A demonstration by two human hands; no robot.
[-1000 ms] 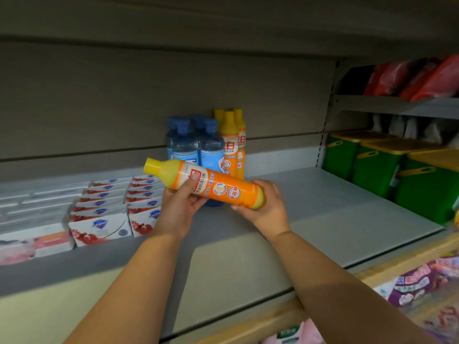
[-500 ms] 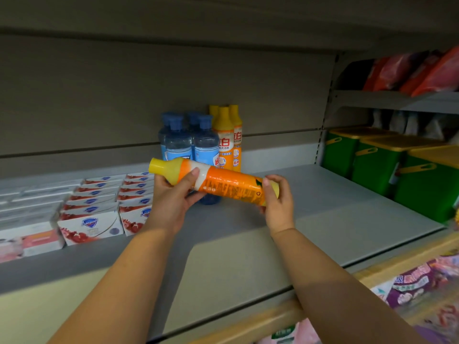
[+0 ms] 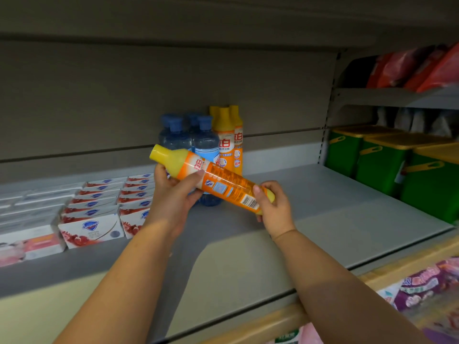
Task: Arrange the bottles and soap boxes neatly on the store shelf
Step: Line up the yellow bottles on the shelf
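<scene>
The person holds an orange detergent bottle (image 3: 218, 181) in both hands, in the air just above the grey shelf (image 3: 335, 209). It slants, yellow cap up to the left and base down to the right, with the barcode side facing out. The left hand (image 3: 173, 194) grips it near the neck, thumb laid across the front and the other fingers curled behind. The right hand (image 3: 275, 207) wraps the base, fingers curled close together round it.

Right behind the bottle, at the back of the shelf, stand the blue-capped bottles (image 3: 206, 145), and touching them on the right are upright orange bottles (image 3: 227, 140) with 3 yellow caps showing. To the left, soap boxes (image 3: 92, 227) lie in tidy rows. In the next bay to the right sit 3 green bins (image 3: 382, 165) with yellow lids, and red packs (image 3: 422, 68) on the shelf above.
</scene>
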